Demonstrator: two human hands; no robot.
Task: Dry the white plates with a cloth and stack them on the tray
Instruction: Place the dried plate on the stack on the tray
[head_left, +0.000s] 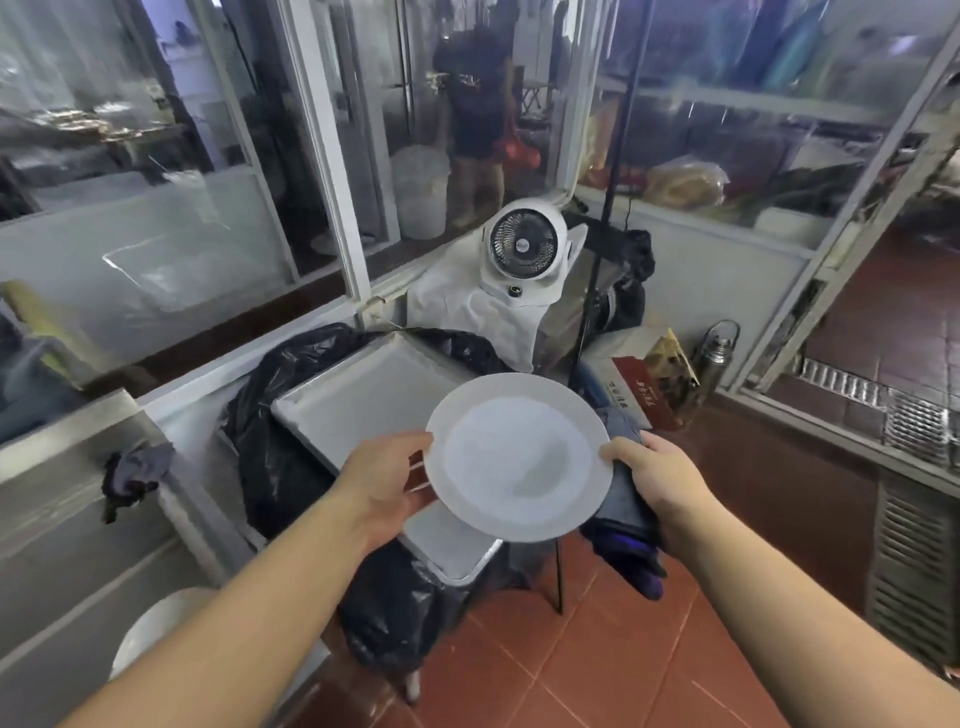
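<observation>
A round white plate (519, 457) is held up in the middle of the view, face toward me. My left hand (387, 480) grips its left rim, thumb on top. My right hand (657, 483) grips a dark blue cloth (626, 525) against the plate's right rim, and the cloth hangs down behind and below the plate. Under and behind the plate lies a grey metal tray (358, 400) resting on something wrapped in a black plastic bag (270, 467). More white plates (156, 631) show at the bottom left, partly hidden by my left arm.
A steel counter (67, 499) with a dark rag (132, 475) on its edge runs along the left. A white fan (524, 249) stands behind the tray with a black pole (597, 291) beside it. Boxes and a metal flask (719, 351) stand at right on the red tile floor (597, 654).
</observation>
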